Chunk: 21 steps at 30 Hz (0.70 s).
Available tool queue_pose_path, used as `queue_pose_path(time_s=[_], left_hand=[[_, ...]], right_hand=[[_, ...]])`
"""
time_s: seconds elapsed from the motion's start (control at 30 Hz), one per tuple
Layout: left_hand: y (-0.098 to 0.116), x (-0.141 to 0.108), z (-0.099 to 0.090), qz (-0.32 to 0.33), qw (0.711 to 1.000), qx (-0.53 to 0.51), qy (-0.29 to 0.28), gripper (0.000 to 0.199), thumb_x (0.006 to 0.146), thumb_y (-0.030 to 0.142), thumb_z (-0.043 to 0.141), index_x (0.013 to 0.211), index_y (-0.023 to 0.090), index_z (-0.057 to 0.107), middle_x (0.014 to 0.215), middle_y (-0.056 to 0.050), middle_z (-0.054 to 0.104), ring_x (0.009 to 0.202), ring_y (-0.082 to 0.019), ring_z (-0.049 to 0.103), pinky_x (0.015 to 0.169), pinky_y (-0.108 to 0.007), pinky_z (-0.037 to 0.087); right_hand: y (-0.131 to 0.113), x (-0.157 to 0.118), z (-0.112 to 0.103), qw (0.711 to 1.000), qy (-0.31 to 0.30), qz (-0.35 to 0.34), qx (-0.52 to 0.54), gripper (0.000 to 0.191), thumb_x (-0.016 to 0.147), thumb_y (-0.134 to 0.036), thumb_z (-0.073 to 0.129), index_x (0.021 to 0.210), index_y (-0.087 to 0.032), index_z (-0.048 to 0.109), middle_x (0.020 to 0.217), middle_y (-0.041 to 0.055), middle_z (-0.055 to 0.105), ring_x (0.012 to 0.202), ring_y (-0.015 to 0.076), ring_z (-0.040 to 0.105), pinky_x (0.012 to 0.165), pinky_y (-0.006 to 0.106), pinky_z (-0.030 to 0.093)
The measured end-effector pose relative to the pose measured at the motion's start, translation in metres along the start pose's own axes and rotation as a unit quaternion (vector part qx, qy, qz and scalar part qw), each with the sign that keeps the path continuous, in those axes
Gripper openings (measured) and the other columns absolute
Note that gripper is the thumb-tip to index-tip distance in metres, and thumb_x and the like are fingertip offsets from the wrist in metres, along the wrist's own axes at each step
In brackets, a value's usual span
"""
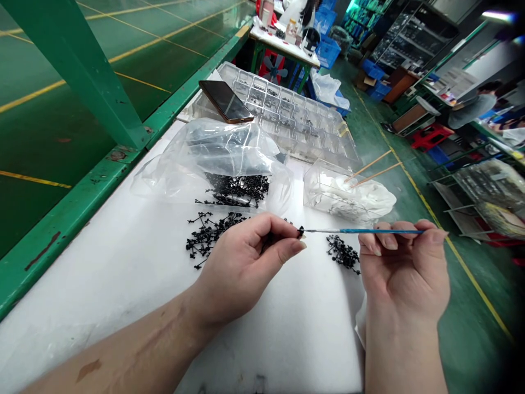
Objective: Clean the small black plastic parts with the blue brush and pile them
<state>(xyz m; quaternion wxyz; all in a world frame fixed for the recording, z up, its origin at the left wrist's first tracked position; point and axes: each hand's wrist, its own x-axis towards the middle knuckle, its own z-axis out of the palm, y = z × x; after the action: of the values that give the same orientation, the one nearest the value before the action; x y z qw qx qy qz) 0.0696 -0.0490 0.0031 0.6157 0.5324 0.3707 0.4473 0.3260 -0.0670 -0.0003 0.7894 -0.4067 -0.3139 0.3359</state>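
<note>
Our left hand [241,268] pinches a small black plastic part [301,232], its tip touched by the thin blue brush [365,231] held in our right hand [404,279]. Nearby, a clear bag [217,158] holds black sprues [233,189], a clear box [328,191] holds white cloth [353,200], and a compartment tray [287,117] holds small black pieces [257,96].

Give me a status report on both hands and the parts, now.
Left hand pinching small black part. Right hand holding blue-handled brush, tip at the part. Black parts pile beside left hand.
</note>
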Motion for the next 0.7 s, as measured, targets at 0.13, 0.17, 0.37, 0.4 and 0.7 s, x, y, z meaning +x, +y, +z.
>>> queue_pose_path(time_s=[0.13,0.17,0.37,0.4,0.7], left_hand=[[-0.002,0.001,-0.001,0.004,1.0,0.01,-0.001,0.008,0.099,0.032,0.078,0.096,0.025,0.074,0.09,0.004,0.076,0.08,-0.012,0.066,0.073,-0.023,0.051],[-0.003,0.001,-0.002,0.003,1.0,0.017,-0.002,0.009,0.099,0.033,0.078,0.096,0.025,0.074,0.089,0.004,0.075,0.079,-0.013,0.065,0.073,-0.023,0.051],[-0.002,0.005,-0.004,-0.009,0.998,0.068,0.0,0.014,0.1,0.039,0.075,0.097,0.025,0.075,0.09,0.001,0.075,0.083,-0.016,0.068,0.074,-0.025,0.053],[-0.002,0.006,-0.004,-0.013,0.997,0.077,0.0,0.016,0.1,0.04,0.074,0.096,0.024,0.075,0.089,0.0,0.075,0.081,-0.016,0.068,0.073,-0.026,0.053],[-0.009,0.008,-0.007,-0.039,0.994,0.102,-0.01,0.033,0.098,0.055,0.074,0.1,0.023,0.074,0.095,-0.005,0.075,0.082,-0.021,0.066,0.064,-0.028,0.049]], right_hand=[[-0.001,0.0,0.002,1.0,0.005,0.003,-0.003,0.03,0.074,-0.036,0.099,0.089,-0.023,0.076,0.074,-0.0055,0.054,0.063,0.0099,0.047,0.051,0.024,0.041],[-0.002,0.001,0.001,1.0,0.011,0.003,0.0,0.032,0.073,-0.036,0.099,0.089,-0.023,0.076,0.074,-0.0055,0.054,0.063,0.0098,0.047,0.051,0.024,0.041],[-0.003,0.028,-0.021,0.986,0.16,-0.026,-0.039,0.033,0.077,-0.036,0.094,0.093,-0.021,0.068,0.083,-0.0053,0.06,0.063,0.0085,0.051,0.049,0.023,0.042],[-0.002,0.034,-0.028,0.98,0.188,-0.027,-0.061,0.033,0.078,-0.037,0.092,0.094,-0.021,0.067,0.084,-0.0053,0.061,0.063,0.0079,0.051,0.049,0.022,0.042],[0.024,0.062,-0.068,0.947,0.258,-0.029,-0.191,0.061,0.068,-0.063,0.093,0.096,-0.021,0.058,0.083,-0.0034,0.065,0.053,0.0079,0.049,0.043,0.022,0.039]])
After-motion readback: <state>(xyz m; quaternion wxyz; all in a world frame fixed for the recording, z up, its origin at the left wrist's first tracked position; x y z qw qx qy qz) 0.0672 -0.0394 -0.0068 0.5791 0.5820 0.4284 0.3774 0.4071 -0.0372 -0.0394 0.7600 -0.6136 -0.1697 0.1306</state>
